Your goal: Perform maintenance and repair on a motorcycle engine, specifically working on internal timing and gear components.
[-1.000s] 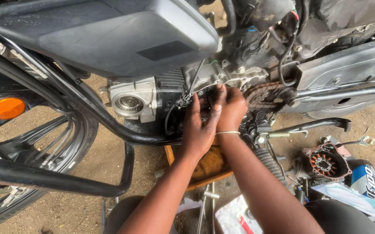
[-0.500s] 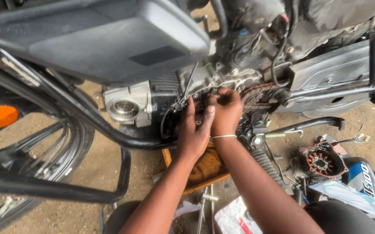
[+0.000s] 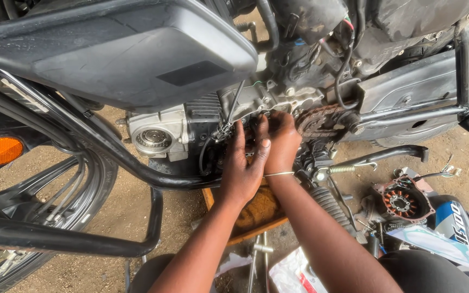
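Grey engine case (image 3: 256, 103): left hand (image 3: 242, 168) fingers spread narrow, pressed flat against it; right hand (image 3: 282, 142) curled beside the chain sprocket (image 3: 318, 120), grip hidden. Wooden tray (image 3: 256, 214) below holds brown residue.

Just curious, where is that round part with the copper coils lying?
In the head view, the coil part lies on the ground at right, below the black side stand.

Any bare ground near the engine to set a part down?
Bare dirt lies left of the wooden tray, between the front wheel and the crash bar. Right of the hands is crowded: stator, footpeg, tools, bags.
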